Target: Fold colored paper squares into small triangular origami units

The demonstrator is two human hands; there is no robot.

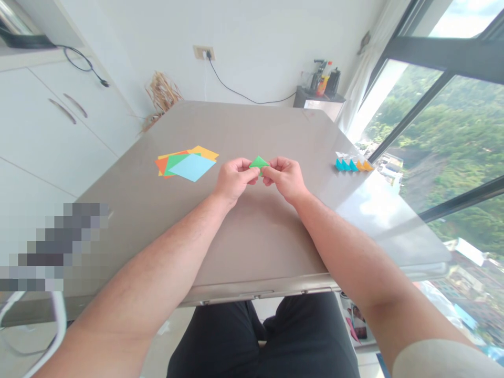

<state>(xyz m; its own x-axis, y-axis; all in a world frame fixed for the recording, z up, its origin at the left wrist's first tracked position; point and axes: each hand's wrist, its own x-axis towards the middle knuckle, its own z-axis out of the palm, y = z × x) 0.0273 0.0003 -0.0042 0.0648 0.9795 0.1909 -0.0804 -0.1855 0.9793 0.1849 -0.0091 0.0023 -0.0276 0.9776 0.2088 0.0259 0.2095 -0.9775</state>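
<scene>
Between my two hands is a small folded piece of green paper [259, 161], pointed at the top like a triangle, held over the middle of the table. My left hand [235, 177] pinches its left side, thumb in front. On its right side my right hand [285, 176] pinches it the same way, and the two thumbs nearly meet at its lower edge. The fingers hide the paper's lower part. To the left lie loose square paper sheets [193, 167] in blue, green, orange and yellow, overlapping. A row of small folded paper pieces [353, 166], blue and orange, stands at the right.
The grey table [252, 226] reaches from my lap toward the white wall. A window [417, 105] runs along the right side. Bottles [324, 79] stand on a small cabinet [318, 100] behind the table. A blurred-out dark object [59, 241] sits at the left edge.
</scene>
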